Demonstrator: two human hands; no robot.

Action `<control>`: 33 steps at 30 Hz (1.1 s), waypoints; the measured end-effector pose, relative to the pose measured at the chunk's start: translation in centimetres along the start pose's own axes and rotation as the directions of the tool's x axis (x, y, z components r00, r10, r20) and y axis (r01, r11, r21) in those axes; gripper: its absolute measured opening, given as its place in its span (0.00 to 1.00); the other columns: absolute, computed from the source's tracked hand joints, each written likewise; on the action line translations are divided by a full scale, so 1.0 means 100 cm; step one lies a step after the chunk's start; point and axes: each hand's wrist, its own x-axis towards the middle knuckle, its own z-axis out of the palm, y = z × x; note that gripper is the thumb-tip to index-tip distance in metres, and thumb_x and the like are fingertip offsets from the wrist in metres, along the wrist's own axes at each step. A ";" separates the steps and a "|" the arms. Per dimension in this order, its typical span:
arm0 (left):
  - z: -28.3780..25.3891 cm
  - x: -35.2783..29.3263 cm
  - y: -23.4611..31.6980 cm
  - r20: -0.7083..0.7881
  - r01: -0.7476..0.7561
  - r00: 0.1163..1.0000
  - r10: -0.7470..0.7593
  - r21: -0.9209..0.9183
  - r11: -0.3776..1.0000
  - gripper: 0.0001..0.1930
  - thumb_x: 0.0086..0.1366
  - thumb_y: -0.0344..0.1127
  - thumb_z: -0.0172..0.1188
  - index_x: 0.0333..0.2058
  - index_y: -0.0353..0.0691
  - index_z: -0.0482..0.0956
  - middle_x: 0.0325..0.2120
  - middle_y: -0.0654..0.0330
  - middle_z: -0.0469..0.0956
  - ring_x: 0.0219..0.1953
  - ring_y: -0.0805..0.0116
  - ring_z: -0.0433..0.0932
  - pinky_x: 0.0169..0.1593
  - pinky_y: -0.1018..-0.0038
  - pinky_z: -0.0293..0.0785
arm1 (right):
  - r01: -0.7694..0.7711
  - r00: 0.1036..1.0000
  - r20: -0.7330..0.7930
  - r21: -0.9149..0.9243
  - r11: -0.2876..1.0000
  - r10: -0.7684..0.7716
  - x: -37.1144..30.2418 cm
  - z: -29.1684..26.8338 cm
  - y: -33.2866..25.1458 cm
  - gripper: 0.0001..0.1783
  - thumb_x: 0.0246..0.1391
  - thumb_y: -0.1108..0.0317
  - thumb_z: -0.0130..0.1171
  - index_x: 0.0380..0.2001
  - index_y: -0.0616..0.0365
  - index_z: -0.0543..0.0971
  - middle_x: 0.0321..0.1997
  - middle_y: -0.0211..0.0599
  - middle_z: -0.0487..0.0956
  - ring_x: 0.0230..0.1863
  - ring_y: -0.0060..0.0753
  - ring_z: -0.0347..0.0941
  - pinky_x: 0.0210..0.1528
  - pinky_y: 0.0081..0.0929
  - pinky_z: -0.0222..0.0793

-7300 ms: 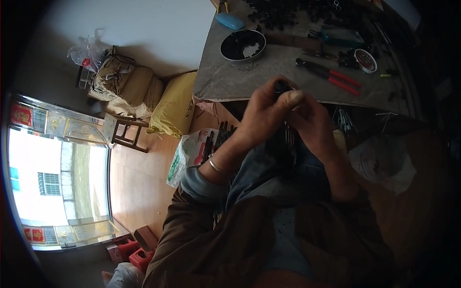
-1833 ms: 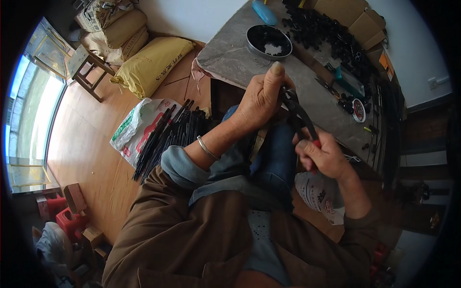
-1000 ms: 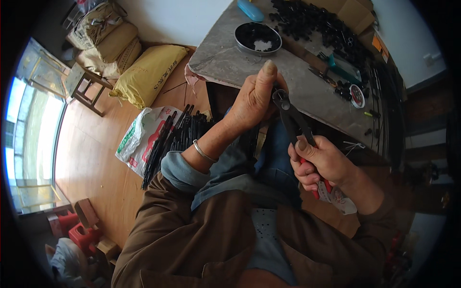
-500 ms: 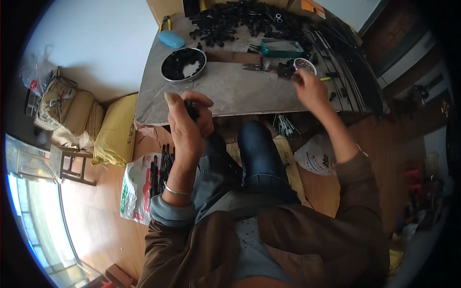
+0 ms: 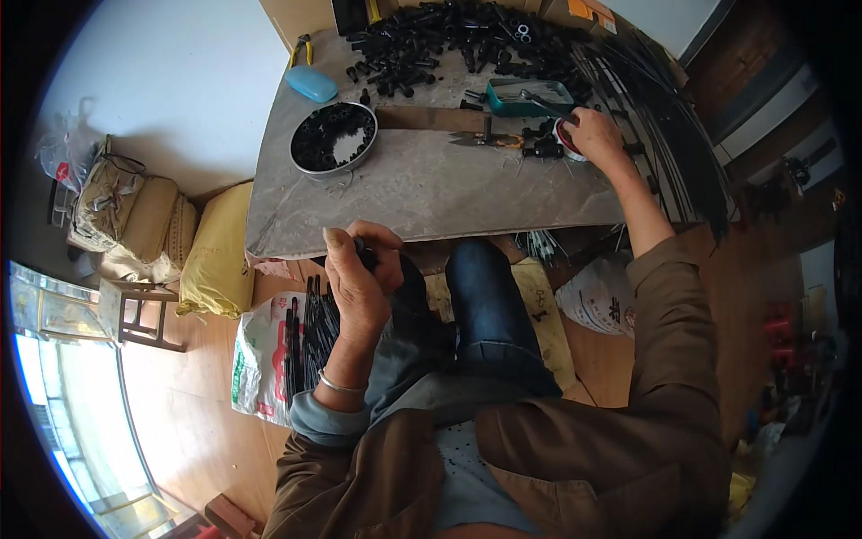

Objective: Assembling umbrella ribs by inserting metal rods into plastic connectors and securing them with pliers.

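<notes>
My left hand (image 5: 359, 278) is closed, thumb up, just off the table's front edge. It grips a black cylindrical piece (image 5: 365, 255), mostly hidden by the fingers. My right hand (image 5: 594, 136) reaches over the small round red-and-white tin (image 5: 567, 151) on the right. Its fingers are closed on a slim dark tool with a shiny end (image 5: 548, 104), whose tip points left over the green tray (image 5: 503, 106). Scissors (image 5: 489, 140) and several black fittings (image 5: 542, 151) lie to the left of the tin. What the tin holds is mostly covered by my hand.
A round metal bowl (image 5: 305, 160) of small black parts stands on the left of the table (image 5: 413, 189). Behind lie a blue case (image 5: 312, 84), yellow-handled pliers (image 5: 300, 50) and a heap of black fittings (image 5: 458, 36). Long black rods (image 5: 664, 117) line the right side.
My right hand has moved slightly right; the slim dark tool now shows in its fingers. My left hand still grips the black piece, a little lower in the picture. The view has shifted slightly.
</notes>
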 end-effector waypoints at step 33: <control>-0.044 -0.026 -0.013 -0.093 -0.275 0.953 0.289 0.139 0.951 0.28 0.72 0.56 0.32 0.54 0.38 0.66 0.37 0.62 0.66 0.32 0.79 0.68 0.35 0.84 0.67 | -0.417 0.820 0.337 0.905 -0.080 -0.463 -0.211 0.015 -0.239 0.12 0.58 0.62 0.57 0.33 0.61 0.79 0.20 0.23 0.71 0.20 0.16 0.66 0.23 0.17 0.64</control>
